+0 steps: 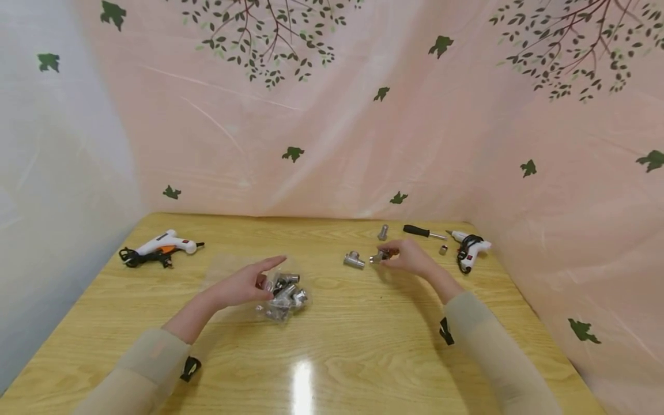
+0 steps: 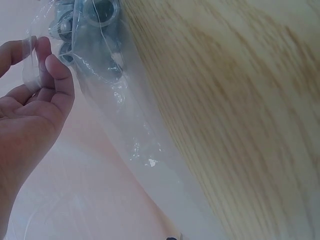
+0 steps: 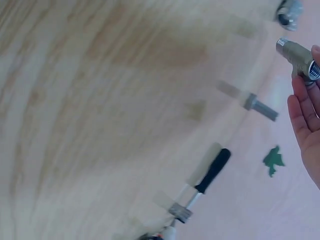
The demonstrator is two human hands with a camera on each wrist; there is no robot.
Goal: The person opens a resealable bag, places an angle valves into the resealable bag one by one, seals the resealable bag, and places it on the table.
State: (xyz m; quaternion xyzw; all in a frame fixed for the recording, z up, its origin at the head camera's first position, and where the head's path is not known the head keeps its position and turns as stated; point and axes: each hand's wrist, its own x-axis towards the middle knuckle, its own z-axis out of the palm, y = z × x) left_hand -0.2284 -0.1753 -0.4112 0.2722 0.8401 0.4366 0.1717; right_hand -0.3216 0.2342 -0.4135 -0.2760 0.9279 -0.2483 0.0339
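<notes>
My left hand (image 1: 241, 286) grips the film of a clear plastic bag (image 2: 137, 145) on the wooden table, its index finger stretched out over it. Several shiny metal pipe fittings (image 1: 285, 295) lie bunched inside the bag. To the right, my right hand (image 1: 412, 257) holds a metal tee fitting (image 3: 299, 56) between thumb and fingers, threaded ends showing in the right wrist view. Just left of it, another tee fitting (image 1: 354, 260) lies on the table. Farther back is a third metal fitting (image 1: 383, 232), long with a wider collar.
A black-handled screwdriver (image 1: 417, 231) lies at the back right, near a small metal fitting (image 1: 443, 249) and a white glue gun (image 1: 473, 251) with its cord wrapped. A second glue gun (image 1: 166, 245) lies at the back left. Behind the table hangs a pink leaf-print cloth (image 1: 332, 178).
</notes>
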